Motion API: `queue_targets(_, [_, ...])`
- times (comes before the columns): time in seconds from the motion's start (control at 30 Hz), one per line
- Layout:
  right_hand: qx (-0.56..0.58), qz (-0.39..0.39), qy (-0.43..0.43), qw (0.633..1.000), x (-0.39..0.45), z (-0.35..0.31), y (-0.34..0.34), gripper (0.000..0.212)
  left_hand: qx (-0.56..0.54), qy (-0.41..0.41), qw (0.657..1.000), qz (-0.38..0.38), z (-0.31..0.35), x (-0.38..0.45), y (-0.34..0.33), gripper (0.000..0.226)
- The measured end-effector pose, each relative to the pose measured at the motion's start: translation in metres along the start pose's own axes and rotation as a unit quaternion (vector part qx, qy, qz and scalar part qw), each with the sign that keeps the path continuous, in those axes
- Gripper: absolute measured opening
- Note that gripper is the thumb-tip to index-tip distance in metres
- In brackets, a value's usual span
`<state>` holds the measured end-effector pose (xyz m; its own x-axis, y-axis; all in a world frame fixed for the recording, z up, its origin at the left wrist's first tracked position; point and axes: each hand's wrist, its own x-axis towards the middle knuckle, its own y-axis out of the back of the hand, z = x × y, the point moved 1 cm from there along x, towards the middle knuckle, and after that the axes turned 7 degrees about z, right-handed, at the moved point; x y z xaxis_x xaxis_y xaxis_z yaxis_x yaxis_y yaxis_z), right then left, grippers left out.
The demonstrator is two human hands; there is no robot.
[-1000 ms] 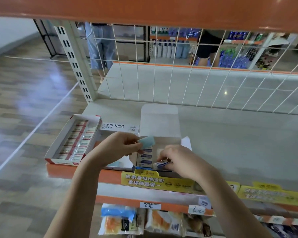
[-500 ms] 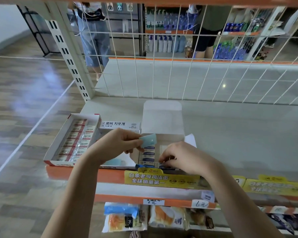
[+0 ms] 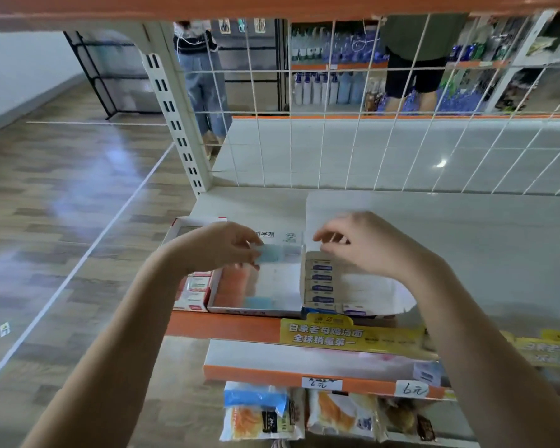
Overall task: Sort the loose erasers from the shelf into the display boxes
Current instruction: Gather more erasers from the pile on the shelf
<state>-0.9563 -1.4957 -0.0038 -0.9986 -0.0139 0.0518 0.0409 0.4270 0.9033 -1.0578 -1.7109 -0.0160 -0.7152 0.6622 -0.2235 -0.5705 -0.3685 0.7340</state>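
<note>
Three display boxes stand side by side at the shelf's front edge. My left hand [image 3: 220, 245] pinches a pale blue eraser [image 3: 270, 253] over the middle box [image 3: 259, 307], which holds orange erasers and one blue eraser [image 3: 260, 301]. My right hand [image 3: 366, 244] hovers above the right box [image 3: 401, 305] with curled fingers and nothing in them. That box holds a column of blue-labelled white erasers [image 3: 320, 281]. The left box [image 3: 193, 294] holds red-labelled erasers and is partly hidden by my left arm.
The grey shelf [image 3: 482, 253] stretches to the right, backed by a white wire grid [image 3: 337, 124]. Yellow promo tags [image 3: 349, 334] hang on the orange front rail. Snack packets [image 3: 262, 412] lie on the shelf below. Two people stand behind the grid.
My right hand has lifted out of the right box and holds nothing now. My left hand with the blue eraser has shifted over the middle box. The camera has moved closer.
</note>
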Motion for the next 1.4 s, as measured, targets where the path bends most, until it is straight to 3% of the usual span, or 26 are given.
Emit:
queue_targets(0.3, [-0.054, -0.027, 0.058, 0.997, 0.019, -0.048, -0.033, 0.025, 0.222, -0.026, 0.970, -0.097, -0.003, 0.002, -0.006, 0.026])
queue_targets(0.6, [-0.149, -0.027, 0.095, 0.984, 0.021, -0.056, -0.052, 0.027, 0.229, -0.046, 0.968, -0.087, -0.004, -0.002, -0.009, 0.026])
queue_targets(0.87, [-0.125, -0.046, 0.070, 0.989, 0.013, -0.047, -0.047, 0.026, 0.221, -0.064, 0.972, -0.045, -0.009, 0.002, -0.014, 0.020])
queue_targets(1.4, [-0.088, -0.038, 0.039, 0.995, 0.005, -0.034, -0.048, 0.024, 0.233, -0.083, 0.968, -0.043, -0.014, 0.005, -0.021, 0.015])
